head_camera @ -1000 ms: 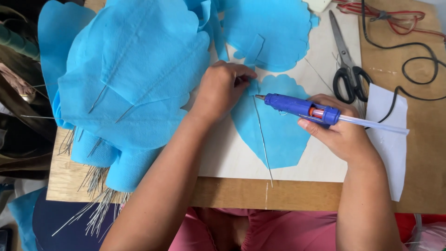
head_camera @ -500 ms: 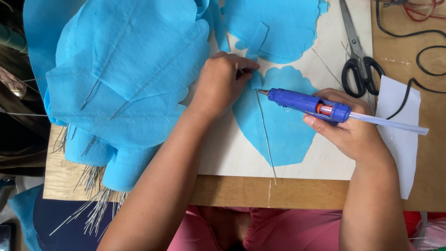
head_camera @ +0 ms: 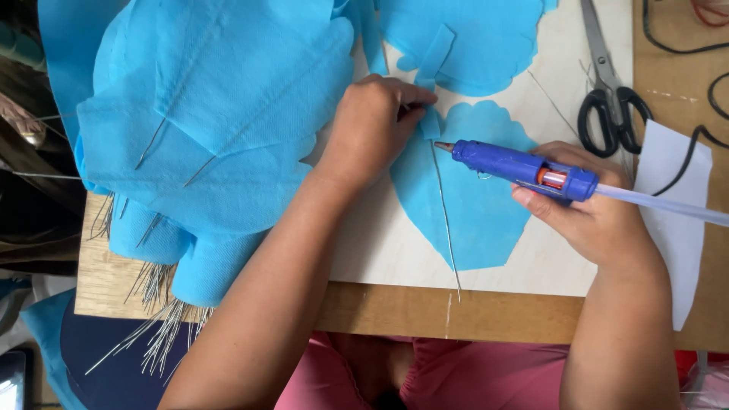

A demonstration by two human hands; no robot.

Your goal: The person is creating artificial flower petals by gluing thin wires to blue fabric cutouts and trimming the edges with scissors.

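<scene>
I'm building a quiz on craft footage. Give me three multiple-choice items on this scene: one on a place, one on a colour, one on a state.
1. Where do the scissors lie?
A. beyond the right hand
B. on the lap
C. under the petal pile

2. What colour is the glue gun?
A. red
B. blue
C. green

3. What is the left hand doing?
A. resting open
B. holding scissors
C. pinching a strip on the petal

A: they lie on the board past the right hand.
B: its body is blue.
C: its fingers press the small blue strip at the wire.
</scene>
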